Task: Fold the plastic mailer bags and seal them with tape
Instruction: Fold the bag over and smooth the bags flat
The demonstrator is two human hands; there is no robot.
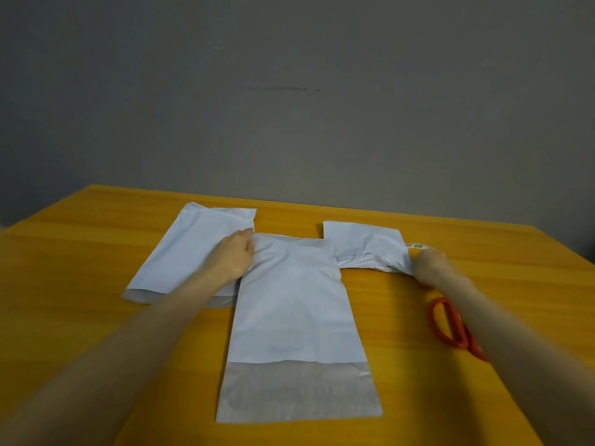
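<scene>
We reach across the yellow desk [80, 268] with both hands, well apart, over three white mailer bags.

Our left hand [233, 255] lies with fingers fairly straight on the left mailer [193, 246], its fingertips at the far left corner of the centre mailer [293, 300]. The centre mailer runs lengthwise towards us, with its grey flap at the near end, and overlaps the edge of the left one. Our right hand [429, 265] sits at the right edge of the folded mailer [370, 246], knuckles up and fingers curled under. We cannot tell whether it grips that edge or the tape roll [418, 246], which shows just beyond it. The red scissors [450, 326] lie on the desk, partly under our right forearm. A grey wall [289, 91] stands behind the desk.
</scene>
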